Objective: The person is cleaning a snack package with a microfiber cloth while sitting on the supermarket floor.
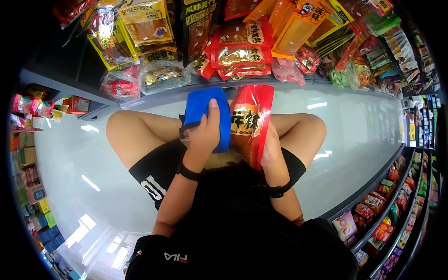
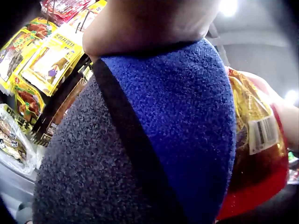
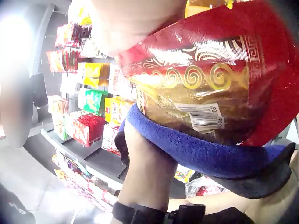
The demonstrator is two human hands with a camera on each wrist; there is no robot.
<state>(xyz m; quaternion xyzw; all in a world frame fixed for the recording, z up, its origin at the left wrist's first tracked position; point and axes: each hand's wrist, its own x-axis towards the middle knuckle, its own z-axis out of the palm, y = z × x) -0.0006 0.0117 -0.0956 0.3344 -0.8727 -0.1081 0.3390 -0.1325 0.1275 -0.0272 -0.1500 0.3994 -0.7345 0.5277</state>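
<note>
In the head view my left hand (image 1: pixel 204 134) holds a folded blue cloth (image 1: pixel 195 103) with one finger laid along its upper side. The left wrist view shows the cloth's fuzzy blue face (image 2: pixel 182 112), a dark grey face and a black edging strip between. My right hand (image 1: pixel 270 148) grips a red snack packet (image 1: pixel 245 105) by its right edge, upright beside the cloth. Up close in the right wrist view, the packet's back (image 3: pixel 201 86) has gold swirls and a barcode label; the cloth (image 3: pixel 196 154) lies along its side. Most of the gripping fingers are hidden.
A shelf edge (image 1: pixel 186 88) runs just beyond the hands, with hanging snack packets (image 1: pixel 242 35) and bagged goods (image 1: pixel 163 74) on it. The person sits with knees spread on a pale shiny floor (image 1: pixel 354 126). More stocked shelves (image 1: pixel 378 210) stand at right, and boxes (image 1: pixel 39 193) at left.
</note>
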